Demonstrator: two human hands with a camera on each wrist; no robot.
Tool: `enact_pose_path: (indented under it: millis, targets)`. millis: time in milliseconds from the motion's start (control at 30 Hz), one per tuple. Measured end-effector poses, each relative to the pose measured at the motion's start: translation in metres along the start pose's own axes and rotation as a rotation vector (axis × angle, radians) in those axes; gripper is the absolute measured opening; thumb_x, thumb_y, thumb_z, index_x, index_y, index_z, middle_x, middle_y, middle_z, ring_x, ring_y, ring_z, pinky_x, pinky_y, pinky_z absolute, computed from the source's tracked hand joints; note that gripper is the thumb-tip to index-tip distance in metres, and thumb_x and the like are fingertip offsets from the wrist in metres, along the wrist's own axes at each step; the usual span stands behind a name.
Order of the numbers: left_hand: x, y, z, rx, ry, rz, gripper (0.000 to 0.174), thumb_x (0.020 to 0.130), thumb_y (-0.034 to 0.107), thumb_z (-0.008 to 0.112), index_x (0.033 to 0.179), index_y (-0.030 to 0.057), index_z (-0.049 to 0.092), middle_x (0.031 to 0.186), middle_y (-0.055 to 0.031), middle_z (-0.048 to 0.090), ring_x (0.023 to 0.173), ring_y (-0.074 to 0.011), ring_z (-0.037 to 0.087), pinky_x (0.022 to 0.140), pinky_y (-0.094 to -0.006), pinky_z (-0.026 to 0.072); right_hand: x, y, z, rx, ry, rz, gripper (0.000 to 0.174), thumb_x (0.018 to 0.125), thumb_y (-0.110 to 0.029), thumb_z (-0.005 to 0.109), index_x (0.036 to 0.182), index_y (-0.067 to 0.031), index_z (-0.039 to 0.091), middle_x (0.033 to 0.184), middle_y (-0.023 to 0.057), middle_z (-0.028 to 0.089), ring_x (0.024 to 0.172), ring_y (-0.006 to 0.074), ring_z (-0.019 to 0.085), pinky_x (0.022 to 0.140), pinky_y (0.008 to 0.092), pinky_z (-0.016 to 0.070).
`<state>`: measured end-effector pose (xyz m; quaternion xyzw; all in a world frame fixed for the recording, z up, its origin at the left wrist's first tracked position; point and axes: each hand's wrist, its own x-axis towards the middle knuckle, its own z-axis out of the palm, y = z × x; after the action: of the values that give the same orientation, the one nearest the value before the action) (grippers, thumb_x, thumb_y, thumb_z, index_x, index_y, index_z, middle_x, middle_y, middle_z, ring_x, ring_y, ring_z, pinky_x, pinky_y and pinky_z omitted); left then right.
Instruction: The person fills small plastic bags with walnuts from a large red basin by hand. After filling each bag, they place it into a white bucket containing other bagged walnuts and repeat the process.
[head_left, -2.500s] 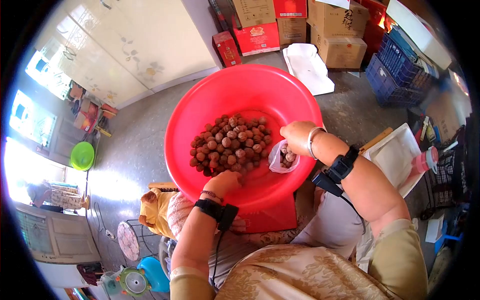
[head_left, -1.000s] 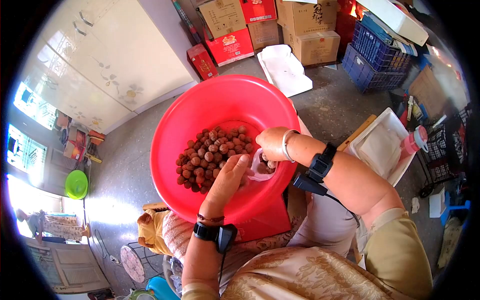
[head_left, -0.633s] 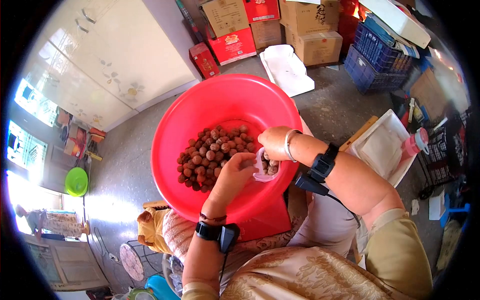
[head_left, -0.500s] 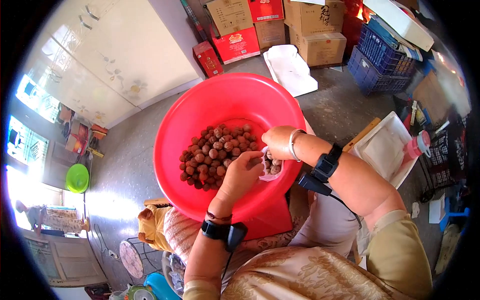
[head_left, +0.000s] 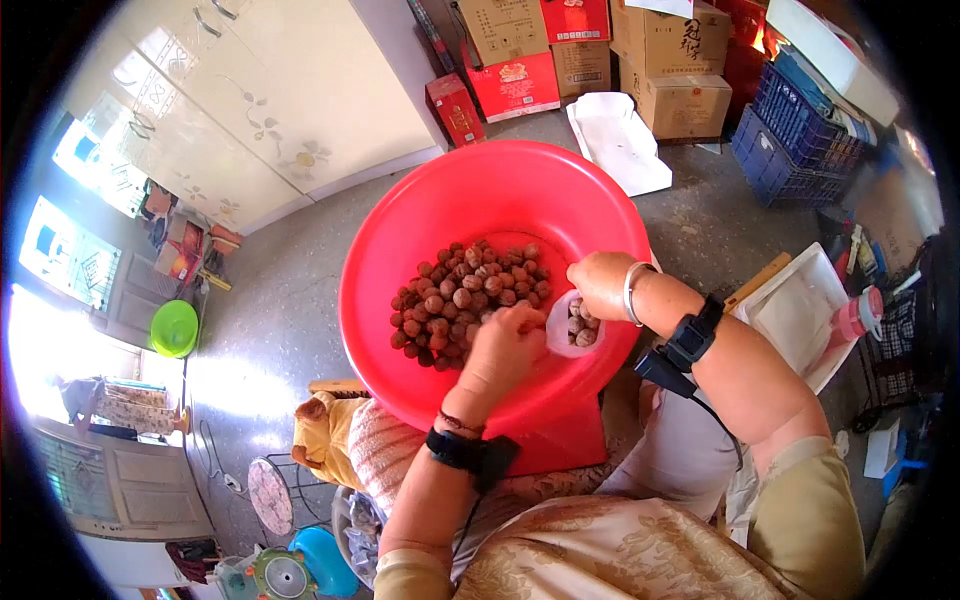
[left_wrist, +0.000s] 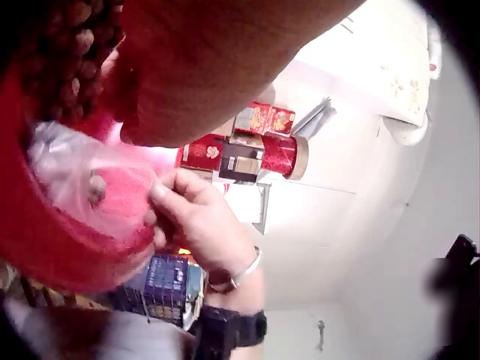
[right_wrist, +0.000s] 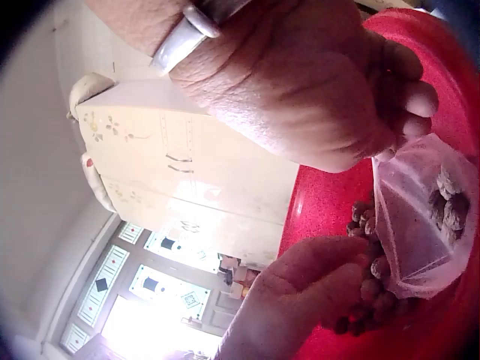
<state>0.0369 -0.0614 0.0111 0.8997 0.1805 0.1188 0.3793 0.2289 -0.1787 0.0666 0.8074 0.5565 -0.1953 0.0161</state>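
Your left hand has moved from the near side of the walnuts toward the plastic bag; walnuts and bag are inside the red basin. Your right hand pinches the bag's rim between bent fingers; probably better to keep its mouth wide and facing up. Left fingers look half bent; whether they hold a walnut, you cannot tell. The bag's bottom is hard to make out.

In the head view, your left hand covers some of the nuts, and its fingertips are too unclear for you to tell whether they hold one. Your right hand hides part of the rim of the bag. Both wrist views cut off the basin for you. Small print on the carton is too tiny to read.
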Motion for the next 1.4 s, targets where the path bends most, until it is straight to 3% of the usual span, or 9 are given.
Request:
enact_pose_path:
  millis: [233,533,700,733,867,1000,1233,1300,1400]
  targets:
    - [-0.002,-0.086,-0.051,0.482,0.128,-0.262,0.035,0.081,0.006,0.063,0.115,0.0053,0.066,0.121,-0.0284,0.059,0.115,-0.0468,0.059,0.097,-0.0520,0.0521,-0.001,0.001,0.001,0.013,0.001,-0.010,0.022,0.084,-0.004,0.061,0.098,0.0014,0.077,0.102,0.0252,0.074,0.098,0.0395,0.073,0.085,0.0468,0.0578]
    - [0.002,-0.153,-0.049,0.459,0.142,-0.364,0.040,0.079,0.001,0.063,0.118,0.0067,0.065,0.109,-0.0254,0.067,0.105,-0.0450,0.065,0.092,-0.0484,0.0539,0.004,0.005,0.006,0.031,0.015,-0.024,0.022,0.082,-0.004,0.062,0.097,0.0007,0.077,0.102,0.0247,0.074,0.096,0.0399,0.073,0.084,0.0472,0.0576]
    - [0.008,-0.117,-0.038,-0.023,0.216,-0.326,0.032,0.086,0.018,0.074,0.113,0.0029,0.066,0.087,-0.0152,0.069,0.085,-0.0294,0.070,0.076,-0.0397,0.0561,0.003,0.004,0.005,0.019,-0.002,-0.036,0.022,0.081,-0.004,0.063,0.097,0.0014,0.077,0.100,0.0250,0.074,0.095,0.0398,0.073,0.082,0.0476,0.0577]
    - [0.006,-0.078,-0.041,-0.215,0.173,-0.339,0.034,0.088,0.023,0.077,0.113,0.0031,0.066,0.085,-0.0078,0.066,0.077,-0.0162,0.065,0.067,-0.0315,0.0536,0.007,0.007,0.009,0.037,-0.002,-0.029,0.021,0.081,-0.004,0.063,0.096,0.0021,0.077,0.099,0.0251,0.074,0.095,0.0399,0.073,0.081,0.0478,0.0578]
    - [0.008,-0.020,-0.021,-0.413,0.066,-0.254,0.028,0.091,0.014,0.075,0.117,0.0047,0.067,0.096,-0.0024,0.068,0.082,-0.0106,0.062,0.070,-0.0263,0.0525,0.007,0.007,0.011,0.039,0.002,-0.023,0.019,0.081,-0.003,0.065,0.095,0.0024,0.077,0.098,0.0255,0.074,0.094,0.0397,0.073,0.081,0.0474,0.0578]
    - [0.011,0.020,-0.004,-0.075,0.041,0.151,0.035,0.086,0.012,0.078,0.119,0.0070,0.067,0.102,-0.0105,0.069,0.091,-0.0220,0.067,0.082,-0.0342,0.0549,0.004,0.006,0.005,0.016,-0.037,-0.013,0.019,0.079,-0.003,0.068,0.095,0.0012,0.077,0.098,0.0246,0.074,0.094,0.0386,0.074,0.082,0.0468,0.0581]
    - [0.008,0.006,0.036,0.150,0.040,0.012,0.044,0.090,0.017,0.072,0.130,0.0058,0.058,0.108,-0.0193,0.068,0.103,-0.0379,0.067,0.087,-0.0447,0.0556,0.008,0.008,0.008,-0.005,-0.019,-0.022,0.020,0.079,-0.008,0.070,0.098,-0.0012,0.074,0.098,0.0216,0.074,0.095,0.0382,0.072,0.083,0.0468,0.0573]
    - [0.013,-0.014,0.048,0.192,-0.171,-0.156,0.036,0.096,0.018,0.066,0.128,0.0033,0.059,0.102,-0.0221,0.070,0.093,-0.0454,0.068,0.084,-0.0492,0.0558,0.010,0.010,0.008,-0.020,-0.017,-0.046,0.022,0.079,-0.011,0.070,0.099,-0.0014,0.069,0.095,0.0207,0.073,0.094,0.0399,0.071,0.081,0.0481,0.0561]
    - [0.010,-0.037,0.061,-0.021,0.013,-0.032,0.031,0.099,0.012,0.053,0.126,0.0000,0.062,0.088,-0.0148,0.071,0.072,-0.0328,0.069,0.070,-0.0415,0.0564,0.003,0.011,0.007,-0.007,0.062,-0.127,0.015,0.086,-0.015,0.069,0.097,-0.0044,0.068,0.092,0.0203,0.072,0.090,0.0413,0.070,0.079,0.0490,0.0551]
